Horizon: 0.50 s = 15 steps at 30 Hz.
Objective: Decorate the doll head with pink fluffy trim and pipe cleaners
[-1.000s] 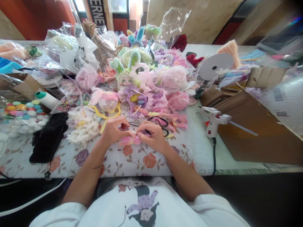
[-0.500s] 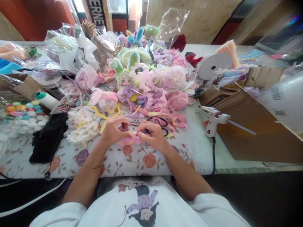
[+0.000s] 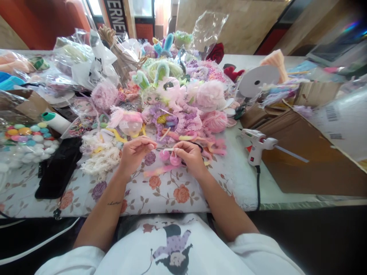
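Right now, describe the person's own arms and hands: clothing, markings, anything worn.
The left hand and right hand are bare, ungloved; no rings or watch can be made out. Forearms are uncovered. A white left sleeve and right sleeve cover only the upper arms. A small dark tattoo line marks the left forearm. The white shirt bears a cartoon figure in purple.

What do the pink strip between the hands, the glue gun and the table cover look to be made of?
Pink strip: fuzzy chenille, matte, probably on a wire core, since it holds curled loops. Glue gun: hard white plastic, smooth and slightly glossy, with a red switch. Table cover: soft matte fabric with a printed floral pattern; possibly padded, as its edge looks rounded.
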Each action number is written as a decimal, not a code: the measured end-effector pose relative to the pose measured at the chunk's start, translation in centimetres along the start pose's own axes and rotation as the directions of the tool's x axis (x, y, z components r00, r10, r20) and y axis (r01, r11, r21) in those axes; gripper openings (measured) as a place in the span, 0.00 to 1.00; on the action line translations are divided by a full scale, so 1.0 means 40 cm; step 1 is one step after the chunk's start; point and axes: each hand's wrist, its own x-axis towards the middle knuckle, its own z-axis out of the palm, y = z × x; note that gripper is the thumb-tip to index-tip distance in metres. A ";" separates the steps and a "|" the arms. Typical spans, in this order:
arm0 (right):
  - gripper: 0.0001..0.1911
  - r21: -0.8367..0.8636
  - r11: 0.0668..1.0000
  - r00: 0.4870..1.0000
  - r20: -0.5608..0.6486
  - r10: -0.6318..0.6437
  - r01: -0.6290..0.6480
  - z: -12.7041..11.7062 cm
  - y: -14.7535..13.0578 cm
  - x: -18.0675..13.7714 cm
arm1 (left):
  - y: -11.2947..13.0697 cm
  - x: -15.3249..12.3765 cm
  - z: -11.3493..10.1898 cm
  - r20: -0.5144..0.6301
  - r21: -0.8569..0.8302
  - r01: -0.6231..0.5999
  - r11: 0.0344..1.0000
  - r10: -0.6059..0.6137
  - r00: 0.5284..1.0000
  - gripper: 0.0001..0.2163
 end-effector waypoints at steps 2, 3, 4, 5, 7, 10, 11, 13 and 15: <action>0.06 0.062 0.996 0.998 -0.009 0.061 -0.060 0.000 0.004 0.004 | 0.002 0.000 0.007 -0.071 0.040 0.036 0.999 -0.033 0.997 0.12; 0.06 0.084 0.993 0.997 -0.009 0.083 -0.082 0.000 0.006 0.006 | 0.001 -0.001 0.010 -0.101 0.050 0.042 0.998 -0.037 0.994 0.15; 0.06 0.098 0.990 0.995 -0.008 0.099 -0.097 0.000 0.008 0.007 | 0.000 -0.002 0.014 -0.128 0.050 0.038 0.998 -0.031 0.991 0.18; 0.06 0.105 0.988 0.994 -0.005 0.111 -0.110 -0.001 0.009 0.008 | -0.001 -0.003 0.016 -0.148 0.048 0.029 0.998 -0.022 0.989 0.20; 0.07 0.108 0.987 0.993 0.007 0.121 -0.121 -0.001 0.010 0.009 | -0.002 -0.004 0.019 -0.149 0.084 0.036 0.996 -0.023 0.989 0.22; 0.07 0.105 0.987 0.992 0.031 0.122 -0.124 -0.001 0.014 0.009 | -0.001 -0.006 0.022 -0.039 0.216 0.051 0.975 -0.044 0.998 0.17; 0.07 0.106 0.986 0.992 0.038 0.122 -0.126 0.000 0.016 0.008 | 0.000 -0.007 0.024 0.007 0.247 0.037 0.968 -0.040 0.999 0.14; 0.07 0.112 0.985 0.991 0.057 0.123 -0.129 0.000 0.022 0.008 | 0.003 -0.008 0.030 0.056 0.262 0.002 0.965 -0.017 0.998 0.09; 0.07 0.121 0.985 0.990 0.082 0.113 -0.123 0.000 0.027 0.007 | 0.004 -0.010 0.038 0.034 0.260 0.010 0.966 -0.020 0.999 0.07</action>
